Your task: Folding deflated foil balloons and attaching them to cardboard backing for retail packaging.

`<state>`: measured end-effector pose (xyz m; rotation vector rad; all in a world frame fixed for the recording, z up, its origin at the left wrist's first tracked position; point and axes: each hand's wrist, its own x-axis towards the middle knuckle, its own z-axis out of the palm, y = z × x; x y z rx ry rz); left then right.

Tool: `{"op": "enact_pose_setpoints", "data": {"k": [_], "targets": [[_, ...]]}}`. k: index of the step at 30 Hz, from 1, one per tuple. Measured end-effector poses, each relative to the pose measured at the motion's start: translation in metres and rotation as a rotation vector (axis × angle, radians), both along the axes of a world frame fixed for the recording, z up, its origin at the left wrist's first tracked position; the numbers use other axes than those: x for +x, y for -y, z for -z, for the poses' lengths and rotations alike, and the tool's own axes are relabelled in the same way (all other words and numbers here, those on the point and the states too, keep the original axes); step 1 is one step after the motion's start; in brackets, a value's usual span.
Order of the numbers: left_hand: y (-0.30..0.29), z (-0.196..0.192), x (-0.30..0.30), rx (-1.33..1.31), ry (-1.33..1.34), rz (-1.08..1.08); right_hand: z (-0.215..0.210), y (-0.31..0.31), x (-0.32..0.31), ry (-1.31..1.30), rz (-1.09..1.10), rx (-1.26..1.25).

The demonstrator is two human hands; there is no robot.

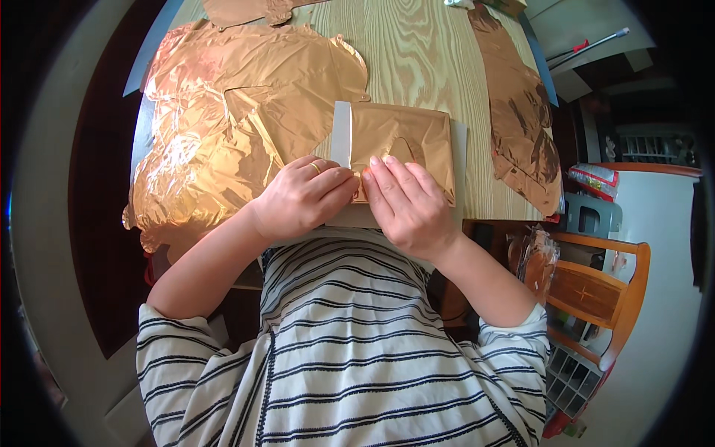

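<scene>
One left hand (309,194) curled, grip unclear | right hand (417,205) unclenched, flat on copper-coloured foil rectangle (426,134) | crumpled foil (194,104): 10 o'clock

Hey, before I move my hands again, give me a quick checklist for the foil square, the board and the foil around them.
1. Board under the foil square: ok, its pale edges show at left and right.
2. Right hand at the square: ok, its fingers reach over the near part.
3. Left hand gripping the square's edge: cannot tell, its fingertips are hidden.
4. Large foil sheet smooth: not ok, it is crumpled.
5. Left hand free of that sheet: cannot tell, they overlap in this view.
6. Foil strip at right, away from both hands: ok.
</scene>
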<state>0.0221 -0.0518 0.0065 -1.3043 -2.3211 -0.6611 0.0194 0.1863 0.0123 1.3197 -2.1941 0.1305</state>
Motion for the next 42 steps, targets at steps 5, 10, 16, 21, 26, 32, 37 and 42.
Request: {"op": "enact_pose_setpoints", "data": {"k": [5,10,16,21,26,32,37,42], "targets": [[-0.003,-0.003,0.0,0.126,0.21,-0.095,0.002,0.0,-0.001,-0.021,0.018,-0.001],[-0.016,-0.043,0.007,0.448,1.123,-0.498,-0.001,0.001,0.001,0.01,0.044,-0.021],[-0.021,-0.053,-0.017,0.425,1.41,-0.527,0.003,0.004,0.002,-0.008,0.06,-0.027],[-0.028,-0.047,-0.03,0.486,1.428,-0.535,0.005,0.003,0.001,-0.017,0.072,-0.016],[-0.033,-0.043,-0.036,0.408,1.356,-0.523,0.003,0.003,0.001,0.016,0.094,0.02],[-0.037,-0.045,-0.037,0.34,1.263,-0.519,0.004,0.007,0.002,0.057,0.129,0.057],[-0.037,-0.044,-0.04,0.345,1.272,-0.515,-0.001,0.007,0.003,0.084,0.141,0.003],[-0.039,-0.041,-0.039,0.372,1.294,-0.519,-0.027,-0.003,0.03,0.348,0.179,-0.193]]}}
